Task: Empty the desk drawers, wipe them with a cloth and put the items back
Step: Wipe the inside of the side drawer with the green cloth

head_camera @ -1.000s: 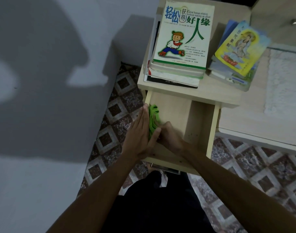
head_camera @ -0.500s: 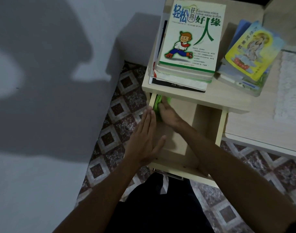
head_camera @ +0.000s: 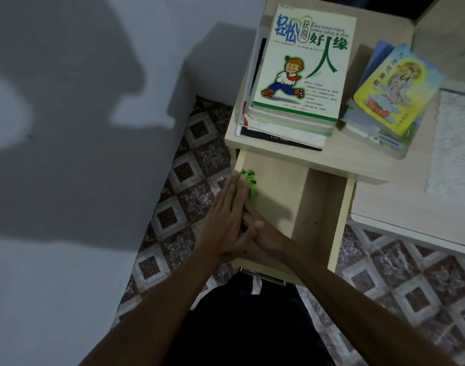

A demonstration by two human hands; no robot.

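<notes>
Green cloth [head_camera: 250, 184] against drawer's left wall [head_camera: 240, 161].

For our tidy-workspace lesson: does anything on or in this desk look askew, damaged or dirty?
Yes. The smaller pile topped by the yellow book lies skewed beside the squarer tall book stack. A few dark specks mark the open drawer by its divider. Nothing looks spilled or broken.

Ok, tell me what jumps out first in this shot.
The big white book with a cartoon skater tops a stack on the desk top, a yellow-covered book to its right. Below, in the open drawer, a bright green cloth sits at the left wall, the flat left hand beside it and the right hand reaching in.
</notes>
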